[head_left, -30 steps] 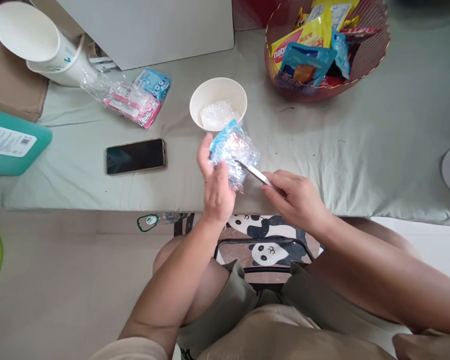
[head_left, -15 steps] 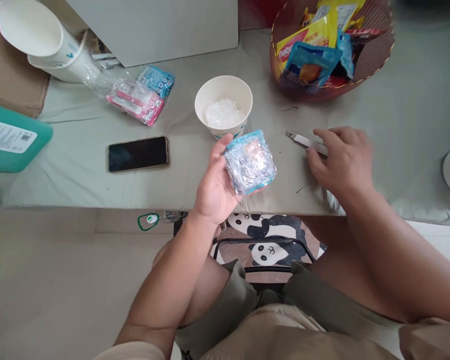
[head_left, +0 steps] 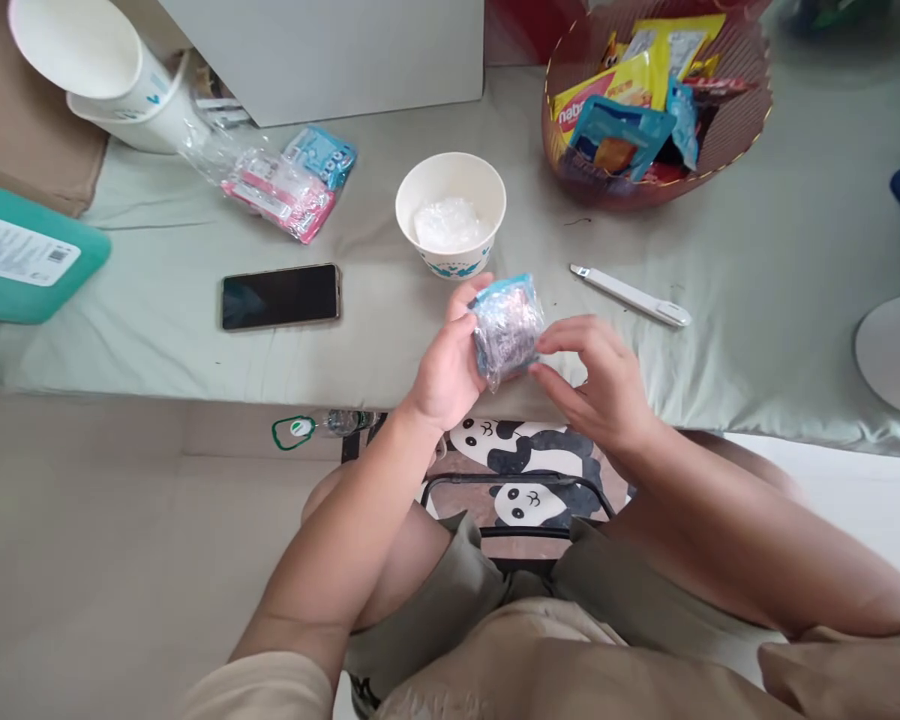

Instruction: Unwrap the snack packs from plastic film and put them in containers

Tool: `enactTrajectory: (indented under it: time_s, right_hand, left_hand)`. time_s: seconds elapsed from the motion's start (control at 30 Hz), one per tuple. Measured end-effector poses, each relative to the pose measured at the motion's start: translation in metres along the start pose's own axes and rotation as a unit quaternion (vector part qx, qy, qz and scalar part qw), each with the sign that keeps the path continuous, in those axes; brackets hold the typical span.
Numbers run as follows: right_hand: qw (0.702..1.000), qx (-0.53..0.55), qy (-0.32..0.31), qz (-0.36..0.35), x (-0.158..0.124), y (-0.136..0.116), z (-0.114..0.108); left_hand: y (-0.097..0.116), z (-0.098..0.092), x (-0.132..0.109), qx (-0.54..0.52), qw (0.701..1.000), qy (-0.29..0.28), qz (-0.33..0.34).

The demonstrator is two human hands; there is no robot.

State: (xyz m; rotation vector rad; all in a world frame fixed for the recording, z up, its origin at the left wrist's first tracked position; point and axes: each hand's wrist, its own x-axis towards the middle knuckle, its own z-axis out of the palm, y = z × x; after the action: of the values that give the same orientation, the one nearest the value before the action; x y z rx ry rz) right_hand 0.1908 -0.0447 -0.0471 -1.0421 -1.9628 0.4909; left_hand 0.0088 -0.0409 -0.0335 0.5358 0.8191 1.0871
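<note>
My left hand (head_left: 450, 365) is closed around a small blue packet (head_left: 508, 325) covered in crinkled clear plastic wrap, held just above the front part of the table. At the packet's right edge, the thumb and index finger of my right hand (head_left: 596, 380) are bent in a pinch against the wrap. Directly behind the packet stands a white paper bowl (head_left: 454, 260) with a blue print; crumpled clear plastic (head_left: 448, 224) lies inside it. A white utility knife (head_left: 630, 295) with its blade tip showing rests on the cloth, to the right of the packet.
A phone (head_left: 281, 297) lies on the left, with pink and blue packets (head_left: 292, 200) behind it. More paper bowls (head_left: 82, 50) and a green container (head_left: 30, 255) stand far left. A snack basket (head_left: 735, 135) is back right; a white round object (head_left: 896, 350) sits at right.
My right hand has left the utility knife, which now lies on the cloth, and moved left to the packet's edge. My left hand still holds the packet, now turned slightly.
</note>
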Motion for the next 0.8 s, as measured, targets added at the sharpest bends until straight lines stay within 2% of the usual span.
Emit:
enactTrajectory:
  time_s: [0.13,0.2,0.33,0.5,0.6,0.8]
  right_hand:
    - [0.997,-0.058,0.016,0.046,-0.001,0.005,0.002]
    - [0.997,-0.072,0.017,0.021,0.001,0.006,0.002]
    - [0.997,-0.046,0.036,-0.052,0.002,0.001,0.0]
    - [0.992,0.018,-0.018,-0.126,-0.002,-0.005,-0.003]
    - [0.987,0.047,-0.042,-0.146,-0.005,-0.005,-0.002]
    - [0.975,0.112,-0.126,-0.148,-0.002,-0.007,-0.007]
  left_hand:
    - [0.001,-0.002,-0.001,0.01,0.994,-0.085,-0.062]
    - [-0.001,-0.001,-0.001,0.002,0.994,-0.087,-0.069]
    - [0.0,-0.003,0.003,-0.024,0.999,-0.032,-0.028]
    - [0.008,-0.012,0.011,-0.019,0.997,0.054,0.06]
    - [0.012,-0.018,0.014,-0.009,0.992,0.079,0.097]
    - [0.013,-0.02,0.014,0.003,0.991,0.103,0.091]
